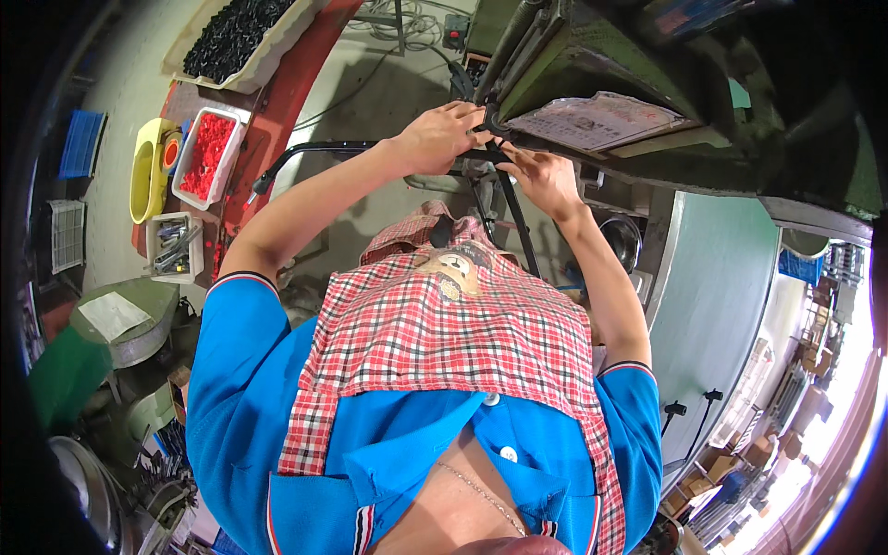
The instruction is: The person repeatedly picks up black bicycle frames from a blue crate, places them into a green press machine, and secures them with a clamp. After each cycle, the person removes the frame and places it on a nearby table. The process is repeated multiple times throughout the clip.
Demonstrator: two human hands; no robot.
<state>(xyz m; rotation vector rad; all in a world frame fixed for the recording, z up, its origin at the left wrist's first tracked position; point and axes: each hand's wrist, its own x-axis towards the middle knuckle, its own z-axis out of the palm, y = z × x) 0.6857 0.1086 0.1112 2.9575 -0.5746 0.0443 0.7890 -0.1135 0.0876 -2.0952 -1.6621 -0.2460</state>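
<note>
A black tubular metal frame (326, 147) stretches in front of me, with a curved end at the left and a straight tube (519, 225) slanting down. My left hand (444, 135) grips it from above near a black fitting (494, 123), fingers pointing right. Just to the right, my right hand (548, 177) holds the same joint from the other side, thumb and fingers against the tube. Both hands meet right beneath a dark green machine (576, 76). The exact contact between fingertips and fitting is partly hidden.
At the left, a red-edged bench (277, 90) bears a tub of black parts (232, 41), a white tray of red parts (208, 156), a yellow container (147, 170) and a tool bin (173, 246). A control box (456, 31) and cables lie beyond; a pale green panel (714, 298) stands right.
</note>
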